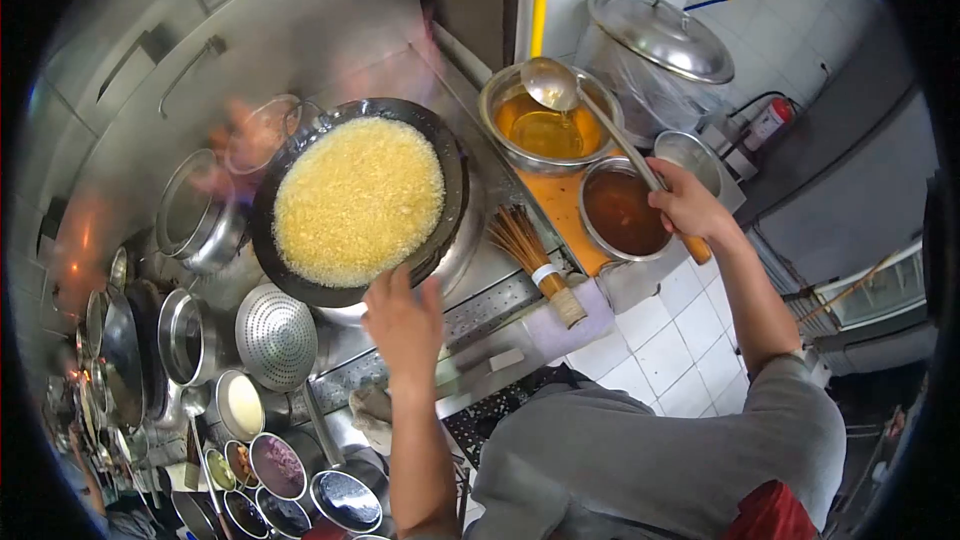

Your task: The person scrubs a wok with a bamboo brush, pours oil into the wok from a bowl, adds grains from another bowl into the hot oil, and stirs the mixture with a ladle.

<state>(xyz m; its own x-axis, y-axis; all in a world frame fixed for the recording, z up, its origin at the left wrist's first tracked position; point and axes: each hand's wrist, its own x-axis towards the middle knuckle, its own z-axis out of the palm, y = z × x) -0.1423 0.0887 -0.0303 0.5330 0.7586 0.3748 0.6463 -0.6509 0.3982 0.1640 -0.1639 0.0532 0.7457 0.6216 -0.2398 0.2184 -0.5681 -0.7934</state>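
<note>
In my right hand (690,205) is a long-handled ladle (552,86), gripped near the wooden end of its handle. Its bowl is tipped over a metal basin of amber oil (548,135), with a little liquid at its lip. A black wok (262,230) on the stove holds pale yellow, bubbling foam (360,205) that hides whatever lies under it. My left hand (403,325) is close to the wok's near rim, fingers apart and slightly blurred, with nothing in them. I cannot tell whether it touches the rim.
A bamboo wok brush (540,265) lies right of the wok. Beside the oil stand a bowl of reddish-brown liquid (625,210) and a lidded pot (660,40). A perforated strainer (277,337) and several ingredient bowls (279,466) sit at lower left. Flames (250,140) show behind the wok.
</note>
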